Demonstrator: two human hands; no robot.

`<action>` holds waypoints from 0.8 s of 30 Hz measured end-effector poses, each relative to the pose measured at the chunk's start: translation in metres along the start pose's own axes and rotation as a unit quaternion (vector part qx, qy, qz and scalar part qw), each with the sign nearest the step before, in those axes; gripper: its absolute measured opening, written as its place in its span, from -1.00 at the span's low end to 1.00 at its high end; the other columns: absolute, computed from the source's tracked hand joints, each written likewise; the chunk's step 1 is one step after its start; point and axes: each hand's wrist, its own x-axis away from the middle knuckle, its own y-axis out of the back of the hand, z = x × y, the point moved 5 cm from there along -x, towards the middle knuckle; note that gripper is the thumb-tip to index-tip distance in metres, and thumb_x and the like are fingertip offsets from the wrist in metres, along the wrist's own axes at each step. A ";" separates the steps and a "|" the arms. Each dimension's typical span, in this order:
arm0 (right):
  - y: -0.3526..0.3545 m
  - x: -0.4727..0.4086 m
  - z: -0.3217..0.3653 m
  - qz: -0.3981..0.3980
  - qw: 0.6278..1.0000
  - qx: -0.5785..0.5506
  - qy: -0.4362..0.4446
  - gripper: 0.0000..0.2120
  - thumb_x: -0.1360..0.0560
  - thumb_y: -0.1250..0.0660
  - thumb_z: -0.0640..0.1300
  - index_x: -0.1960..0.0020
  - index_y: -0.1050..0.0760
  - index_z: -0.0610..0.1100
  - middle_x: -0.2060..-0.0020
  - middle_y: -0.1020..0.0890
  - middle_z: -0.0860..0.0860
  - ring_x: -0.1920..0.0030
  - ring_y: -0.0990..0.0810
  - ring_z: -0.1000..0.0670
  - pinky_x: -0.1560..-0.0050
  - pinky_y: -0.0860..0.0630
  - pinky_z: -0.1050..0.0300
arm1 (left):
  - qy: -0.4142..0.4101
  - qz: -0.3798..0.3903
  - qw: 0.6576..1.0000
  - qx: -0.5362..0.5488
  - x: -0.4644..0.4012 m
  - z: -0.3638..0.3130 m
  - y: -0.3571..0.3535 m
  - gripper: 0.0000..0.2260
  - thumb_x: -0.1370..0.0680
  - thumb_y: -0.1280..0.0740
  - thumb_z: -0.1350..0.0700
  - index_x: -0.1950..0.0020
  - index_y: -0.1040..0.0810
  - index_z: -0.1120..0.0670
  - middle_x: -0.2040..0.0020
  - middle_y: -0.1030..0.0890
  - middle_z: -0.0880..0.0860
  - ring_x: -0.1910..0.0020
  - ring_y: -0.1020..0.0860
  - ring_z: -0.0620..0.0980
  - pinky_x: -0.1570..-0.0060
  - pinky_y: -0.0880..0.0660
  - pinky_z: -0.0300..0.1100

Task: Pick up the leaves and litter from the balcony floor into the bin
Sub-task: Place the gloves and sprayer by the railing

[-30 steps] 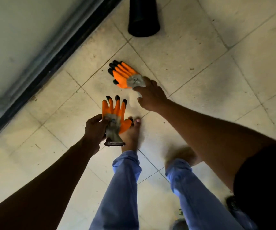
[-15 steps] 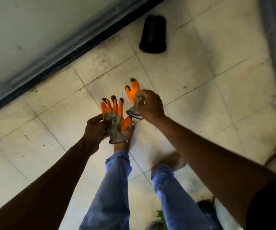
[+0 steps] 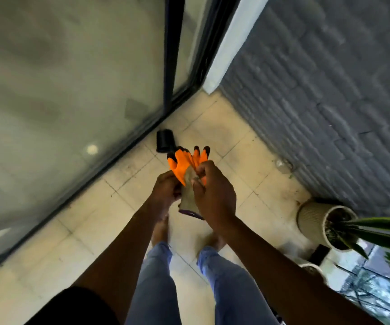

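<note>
**Both hands gather a pair of orange work gloves above the balcony tiles**

Nearest the camera, two legs in pale blue jeans [image 3: 156, 285] stand on the cream tiled balcony floor [image 3: 48, 252], with bare feet just visible past the cuffs. Both bare forearms reach forward and meet in front of the knees. The left hand [image 3: 166, 192] has its fingers curled around the grey cuff end of the orange gloves [image 3: 185, 165], gripping from the left side. The right hand [image 3: 214, 193] closes on the same bundle from the right, its thumb and fingers pinched on the fabric near the palm. The gloves are pressed together, their black fingertips fanned upward and away from the person; a dark hem shows at the bottom of the cuff below the right hand.

To the right, a ribbed beige plant pot [image 3: 313, 219] stands against the wall, with long green striped leaves spreading out of it toward the frame edge. Small dark specks of litter dot the tiles; they are too small to identify.

Just beyond the gloves, a black cylindrical bin [image 3: 164, 140] sits on the floor beside the dark frame of the sliding glass door [image 3: 72, 90]. A grey brick wall [image 3: 330, 90] closes the far right side.
</note>
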 end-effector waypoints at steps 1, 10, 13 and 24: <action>0.021 0.008 0.004 -0.016 1.000 -0.011 -0.015 -0.73 -0.56 -0.34 0.05 -0.22 -0.43 0.02 -0.03 -0.65 0.04 0.03 -0.63 -0.03 0.13 -0.57 -0.02 | -0.011 0.025 0.999 0.020 0.015 -0.018 -0.014 -0.81 -0.63 -0.25 0.27 -0.14 -0.59 0.33 0.10 -0.66 0.21 0.24 -0.62 0.10 0.26 -0.61 -0.17; 0.149 0.077 0.006 -0.225 0.948 -0.098 -0.205 -0.69 -0.52 -0.22 0.30 -0.09 -0.43 0.10 0.01 -0.58 0.06 0.08 -0.61 -0.02 0.12 -0.60 -0.01 | -0.017 0.209 0.974 -0.079 0.130 -0.075 -0.115 -0.74 -0.66 -0.23 0.08 -0.19 -0.66 0.14 -0.13 -0.69 0.15 -0.07 -0.64 0.13 -0.05 -0.56 -0.07; 0.165 0.104 -0.018 -0.198 0.920 -0.152 -0.302 -0.64 -0.43 -0.34 0.28 -0.11 -0.36 0.15 0.11 -0.68 0.07 0.12 -0.68 -0.05 0.12 -0.62 -0.01 | -0.002 0.255 0.956 -0.142 0.155 -0.067 -0.143 -0.73 -0.62 -0.27 0.05 -0.20 -0.66 0.14 -0.09 -0.70 0.15 -0.03 -0.66 0.11 -0.05 -0.55 -0.05; 0.218 0.235 -0.081 -0.400 0.779 -0.329 -0.353 -0.83 -0.51 -0.42 -0.20 0.13 -0.44 -0.05 0.29 -0.55 0.09 0.33 -0.46 0.19 0.27 -0.40 0.27 | 0.101 0.377 0.895 -0.217 0.228 0.006 -0.230 -0.78 -0.50 -0.31 0.14 -0.04 -0.71 -0.02 -0.05 -0.70 0.06 0.10 -0.68 0.03 0.20 -0.55 -0.04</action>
